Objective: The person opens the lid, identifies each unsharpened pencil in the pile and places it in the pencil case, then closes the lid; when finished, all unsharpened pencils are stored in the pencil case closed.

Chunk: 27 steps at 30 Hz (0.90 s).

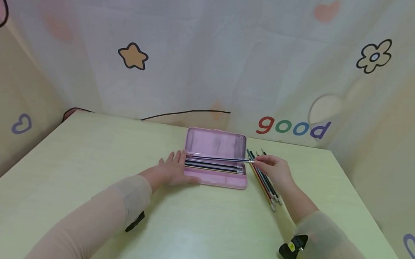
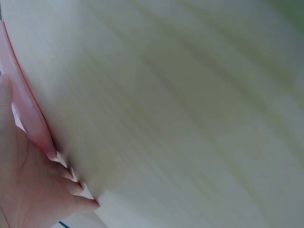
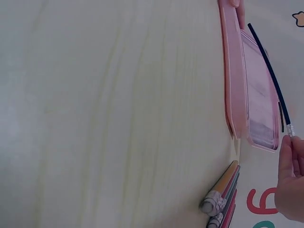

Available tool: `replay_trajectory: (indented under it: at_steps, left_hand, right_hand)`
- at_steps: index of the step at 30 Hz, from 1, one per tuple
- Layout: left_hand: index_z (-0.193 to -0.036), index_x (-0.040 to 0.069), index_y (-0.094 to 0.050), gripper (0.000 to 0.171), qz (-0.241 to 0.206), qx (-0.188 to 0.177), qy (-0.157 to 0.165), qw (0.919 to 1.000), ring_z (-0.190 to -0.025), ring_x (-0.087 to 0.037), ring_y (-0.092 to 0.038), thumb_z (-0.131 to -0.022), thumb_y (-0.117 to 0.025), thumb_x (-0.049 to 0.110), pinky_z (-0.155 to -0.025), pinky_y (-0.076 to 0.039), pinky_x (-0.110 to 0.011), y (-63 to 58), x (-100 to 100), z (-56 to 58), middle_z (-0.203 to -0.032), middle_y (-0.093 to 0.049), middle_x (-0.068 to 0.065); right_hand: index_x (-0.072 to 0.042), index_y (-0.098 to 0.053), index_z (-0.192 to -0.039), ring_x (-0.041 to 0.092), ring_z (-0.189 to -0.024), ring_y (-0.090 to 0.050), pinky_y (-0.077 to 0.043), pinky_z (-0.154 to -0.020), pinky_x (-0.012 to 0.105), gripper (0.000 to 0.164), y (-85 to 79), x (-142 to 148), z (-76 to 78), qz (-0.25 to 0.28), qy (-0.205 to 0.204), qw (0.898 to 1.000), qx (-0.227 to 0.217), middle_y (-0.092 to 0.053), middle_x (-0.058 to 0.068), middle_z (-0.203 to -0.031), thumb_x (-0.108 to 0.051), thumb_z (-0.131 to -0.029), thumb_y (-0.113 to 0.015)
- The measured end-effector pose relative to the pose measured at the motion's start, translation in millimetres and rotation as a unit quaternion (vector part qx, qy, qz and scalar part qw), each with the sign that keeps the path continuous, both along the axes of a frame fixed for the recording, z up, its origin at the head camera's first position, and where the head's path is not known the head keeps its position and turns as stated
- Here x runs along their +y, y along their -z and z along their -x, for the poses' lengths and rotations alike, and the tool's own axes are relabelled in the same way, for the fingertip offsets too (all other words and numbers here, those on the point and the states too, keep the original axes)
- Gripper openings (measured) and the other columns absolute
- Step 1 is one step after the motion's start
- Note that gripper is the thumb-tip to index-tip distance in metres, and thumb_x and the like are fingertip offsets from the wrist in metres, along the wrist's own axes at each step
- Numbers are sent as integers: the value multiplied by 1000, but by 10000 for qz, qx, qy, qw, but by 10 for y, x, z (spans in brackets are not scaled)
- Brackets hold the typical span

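A pink pencil case (image 1: 222,180) lies open on the table, its lid (image 1: 215,142) tipped back toward the wall. Several dark pencils (image 1: 213,166) lie side by side inside it. My left hand (image 1: 172,170) rests against the case's left end, fingers straight, thumb along the front edge; the left wrist view shows the palm beside the pink case wall (image 2: 28,104). Above the case, my right hand (image 1: 275,171) pinches a dark blue pencil (image 3: 270,71) by its eraser end. That pencil lies across the case, pointing left.
To the right of the case lies a loose bundle of several pencils (image 1: 265,184), eraser ends toward me, partly beneath my right hand. A printed cloth wall (image 1: 210,68) stands behind the table (image 1: 88,147). The right table edge slants toward the front.
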<state>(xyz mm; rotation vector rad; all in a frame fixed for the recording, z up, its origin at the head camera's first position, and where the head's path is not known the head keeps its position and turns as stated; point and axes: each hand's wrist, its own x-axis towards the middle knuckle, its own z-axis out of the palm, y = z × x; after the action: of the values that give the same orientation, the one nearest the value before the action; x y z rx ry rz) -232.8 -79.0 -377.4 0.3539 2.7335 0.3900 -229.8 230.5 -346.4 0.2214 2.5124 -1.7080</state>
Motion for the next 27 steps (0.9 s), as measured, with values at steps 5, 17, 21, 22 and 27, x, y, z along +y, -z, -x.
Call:
replay_trajectory:
  at_steps: [5,17,21,22,27]
  left_hand:
    - [-148,2,7,116,34,6,20,10000,-139,-39,1,-76,-44,78,-107,-6,-60,-23,-1,-13,-154,-2,-21]
    - [-148,3,7,117,3,30,-6,10000,-139,-39,2,-75,-44,79,-107,-5,-60,-45,7,8,-154,-1,-20]
    - [-148,3,7,117,-4,6,1,10000,-139,-39,2,-75,-44,79,-107,-5,-60,-45,20,-5,-154,-1,-20]
    - [-148,3,7,117,-2,1,0,10000,-139,-39,2,-75,-44,79,-107,-5,-60,-41,21,-7,-154,-1,-20]
    - [-148,3,8,118,-6,-7,-22,10000,-139,-39,3,-74,-43,80,-107,-5,-60,11,6,-4,-154,-1,-20]
  right_hand:
    - [-3,-60,-118,25,-106,-57,-46,-91,28,35,34,-55,10,-228,-68,9997,89,-58,13,-118,-22,-89,-65]
    - [-5,-62,-114,25,-104,-54,-45,-93,34,28,90,-192,94,-437,-130,9989,69,-59,12,-115,-20,-90,-63]
    - [-3,-62,-114,24,-103,-54,-45,-94,35,28,123,-203,92,-415,-148,9990,74,-59,13,-113,-18,-90,-64]
    - [-3,-62,-114,24,-103,-54,-45,-93,35,28,129,-207,90,-432,-167,9989,79,-59,13,-113,-18,-90,-64]
    - [-4,-62,-114,24,-104,-54,-45,-93,35,27,171,-233,90,-519,-203,9984,45,-59,12,-114,-16,-90,-63]
